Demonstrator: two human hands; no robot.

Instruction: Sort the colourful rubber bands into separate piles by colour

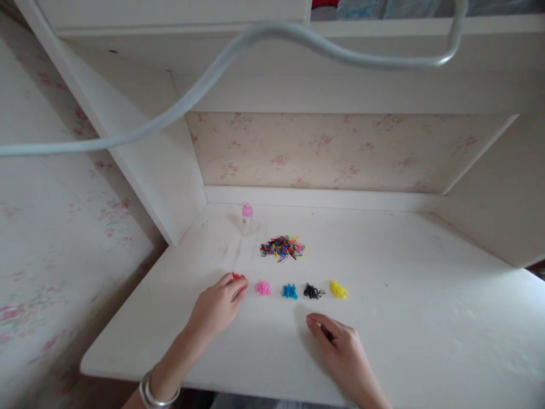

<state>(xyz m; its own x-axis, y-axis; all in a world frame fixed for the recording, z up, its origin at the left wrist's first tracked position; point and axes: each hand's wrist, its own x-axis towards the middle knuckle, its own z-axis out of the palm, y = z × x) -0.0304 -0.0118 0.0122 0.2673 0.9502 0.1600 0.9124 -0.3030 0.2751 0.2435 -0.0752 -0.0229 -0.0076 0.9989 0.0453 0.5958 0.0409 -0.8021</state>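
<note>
My left hand is closed at the left end of a row of small piles, its fingertips pinching at red rubber bands and partly covering them. To the right in the row lie pink rubber bands, blue rubber bands, black rubber bands and yellow rubber bands. My right hand rests in front of the black pile, apart from it. Its thumb and forefinger meet in a pinch, and whatever they may hold cannot be made out. Behind the row is a mixed heap of multicoloured rubber bands.
A small clear bottle with a pink cap stands at the back left of the white desk. Side panels and a shelf enclose the desk. A pale cable crosses the upper view.
</note>
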